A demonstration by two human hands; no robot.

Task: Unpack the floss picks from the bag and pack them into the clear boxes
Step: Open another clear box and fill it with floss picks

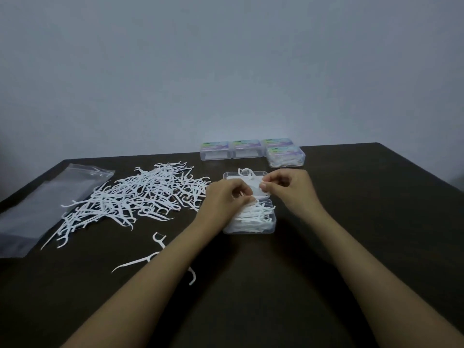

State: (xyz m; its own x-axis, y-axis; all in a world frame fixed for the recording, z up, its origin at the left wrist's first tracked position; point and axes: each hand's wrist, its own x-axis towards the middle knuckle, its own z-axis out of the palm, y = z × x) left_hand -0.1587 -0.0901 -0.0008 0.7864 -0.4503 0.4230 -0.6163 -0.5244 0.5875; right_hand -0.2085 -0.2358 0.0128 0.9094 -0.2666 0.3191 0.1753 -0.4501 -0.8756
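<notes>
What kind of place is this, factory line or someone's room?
Probably a plain room with a makeshift hand-packing spot, not a line: one dark table by a bare grey wall, a loose pile of floss picks beside an empty zip bag, and labelled clear boxes at the far edge.

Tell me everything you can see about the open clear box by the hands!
The open clear box looks like see-through plastic, small and rectangular with rounded corners. Its lid lies open flat, just behind the base. The base is heaped with white floss picks, some poking over the rim. It sits on the dark table. The left hand covers its left edge; the right hand pinches more picks above the lid.
</notes>
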